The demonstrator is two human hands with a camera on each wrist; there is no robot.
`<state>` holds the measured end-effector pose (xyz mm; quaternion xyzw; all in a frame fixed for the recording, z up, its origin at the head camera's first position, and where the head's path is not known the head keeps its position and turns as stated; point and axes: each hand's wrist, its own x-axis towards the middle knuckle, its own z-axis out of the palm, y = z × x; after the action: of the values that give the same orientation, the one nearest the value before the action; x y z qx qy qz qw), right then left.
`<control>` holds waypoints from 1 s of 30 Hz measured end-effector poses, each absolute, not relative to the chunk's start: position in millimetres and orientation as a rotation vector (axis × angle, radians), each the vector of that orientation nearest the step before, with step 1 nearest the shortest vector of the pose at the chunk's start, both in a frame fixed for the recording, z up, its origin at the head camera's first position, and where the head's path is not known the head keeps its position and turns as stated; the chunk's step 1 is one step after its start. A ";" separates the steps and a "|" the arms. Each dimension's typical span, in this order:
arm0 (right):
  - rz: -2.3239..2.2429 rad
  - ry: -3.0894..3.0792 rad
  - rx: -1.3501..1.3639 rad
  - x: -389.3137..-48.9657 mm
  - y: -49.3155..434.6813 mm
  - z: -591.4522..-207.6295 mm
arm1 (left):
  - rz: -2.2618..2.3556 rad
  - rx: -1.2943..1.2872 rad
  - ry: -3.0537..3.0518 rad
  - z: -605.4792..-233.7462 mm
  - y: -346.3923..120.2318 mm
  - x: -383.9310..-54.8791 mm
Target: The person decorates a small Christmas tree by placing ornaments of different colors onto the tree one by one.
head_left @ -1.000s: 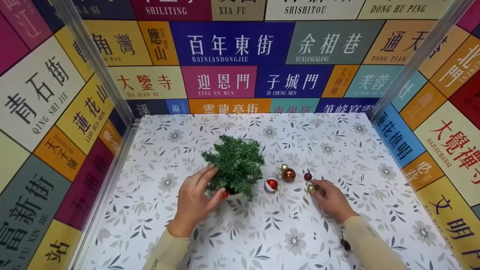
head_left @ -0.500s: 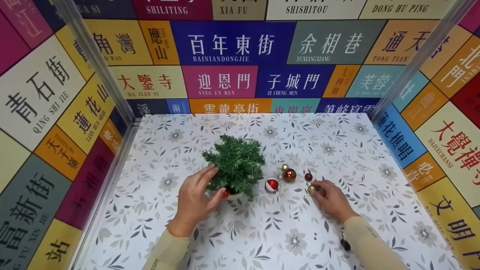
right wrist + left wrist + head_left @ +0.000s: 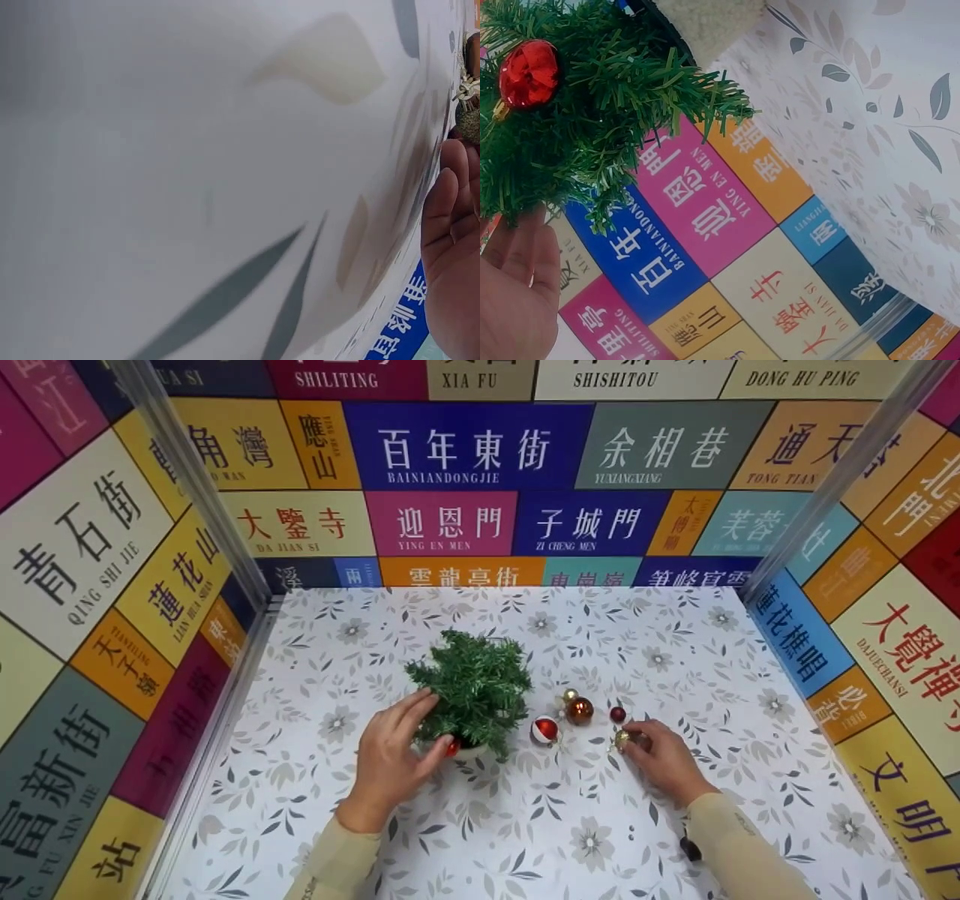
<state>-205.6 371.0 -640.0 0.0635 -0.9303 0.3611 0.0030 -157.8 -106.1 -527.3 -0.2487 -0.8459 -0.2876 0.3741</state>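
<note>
A small artificial Christmas tree stands on the table in a pale pot. My left hand is at its left side, fingertips among the branches and thumb beside a shiny red bauble. The left wrist view shows that red bauble hanging on the green twigs, with fairly straight fingers at the foliage. To the right, my right hand pinches a small gold bauble between thumb and fingers, low over the table. Most of that bauble is cut off at the edge of the right wrist view.
Between tree and right hand lie a red-and-white bauble, a copper-brown bauble and a small gold one. A dark red bauble lies just beyond the right fingertips. Sign-printed walls enclose the flower-patterned table.
</note>
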 end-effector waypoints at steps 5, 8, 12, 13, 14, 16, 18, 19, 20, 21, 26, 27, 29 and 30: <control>1.154 -2.922 0.188 -204.9 370.6 -637.0 | -0.734 -0.638 -2.162 -527.9 -106.6 -158.0; 1.158 -2.934 0.181 -205.2 371.2 -636.6 | -0.736 -0.636 -2.166 -527.5 -106.6 -158.2; 1.149 -2.944 0.177 -205.5 372.5 -637.4 | -0.741 -0.636 -2.177 -527.0 -106.5 -158.4; 1.145 -2.944 0.176 -205.6 372.7 -637.6 | -0.740 -0.636 -2.177 -526.9 -106.5 -158.7; 1.144 -2.944 0.173 -205.6 372.7 -637.8 | -0.740 -0.635 -2.181 -526.7 -106.4 -158.6; 1.136 -2.943 0.173 -205.8 372.5 -637.7 | -0.738 -0.634 -2.184 -526.3 -106.3 -158.4; 1.127 -2.944 0.177 -206.0 372.0 -637.2 | -0.733 -0.631 -2.184 -526.0 -106.4 -158.4; 1.124 -2.944 0.179 -206.1 371.7 -637.0 | -0.730 -0.630 -2.183 -525.8 -106.5 -158.4; 1.120 -2.946 0.183 -206.2 371.5 -636.8 | -0.730 -0.629 -2.184 -525.7 -106.7 -158.2; 1.118 -2.947 0.184 -206.2 371.3 -636.5 | -0.731 -0.631 -2.180 -525.8 -106.8 -158.3; 1.114 -2.941 0.196 -205.1 371.6 -637.6 | -0.730 -0.636 -2.168 -526.8 -107.6 -158.4; 1.116 -2.937 0.198 -204.8 371.8 -637.8 | -0.729 -0.635 -2.169 -526.8 -107.8 -158.5; 1.116 -2.929 0.204 -204.5 372.3 -638.7 | -0.727 -0.633 -2.171 -526.7 -108.2 -158.6; 1.120 -2.924 0.207 -204.4 372.5 -639.1 | -0.728 -0.632 -2.173 -526.7 -108.3 -158.7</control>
<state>-204.4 372.5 -639.1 0.0659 -0.9319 0.3568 0.0016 -158.7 -108.3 -526.7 -0.2465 -0.8481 -0.2842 0.3732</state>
